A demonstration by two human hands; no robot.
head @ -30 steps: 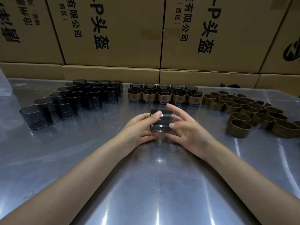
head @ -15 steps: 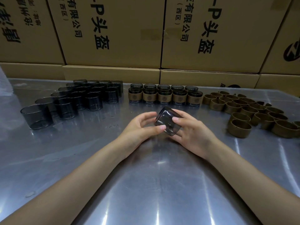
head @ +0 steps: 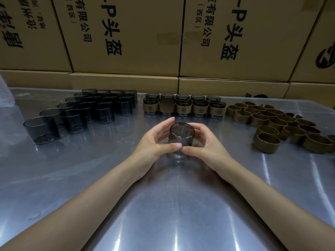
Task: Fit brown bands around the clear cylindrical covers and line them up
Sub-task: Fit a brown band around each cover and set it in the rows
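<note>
Cupping one clear cover [head: 181, 136] between them at the middle of the metal table [head: 163, 214], both hands are curling round it: the left hand [head: 155, 142] is wrapping its left wall and the right hand [head: 208, 144] its right wall, the two thumbs nearly meeting on the near side. The cover is standing with its axis close to upright, tilted slightly toward the viewer, and it is bare, with no band on it yet. Whether it is resting on the table or being held just above it, I cannot tell. Lying off to the right, well apart, the loose brown bands [head: 268, 143] are sitting nearer the right hand, so that hand is probably the one to fetch one while the left is steadying the cover. Farther back, straight ahead, the row of banded covers [head: 184, 108] is waiting, and the unbanded covers [head: 78, 113] are clustering at the far left. Cardboard boxes [head: 126, 33] are stacked behind everything.
</note>
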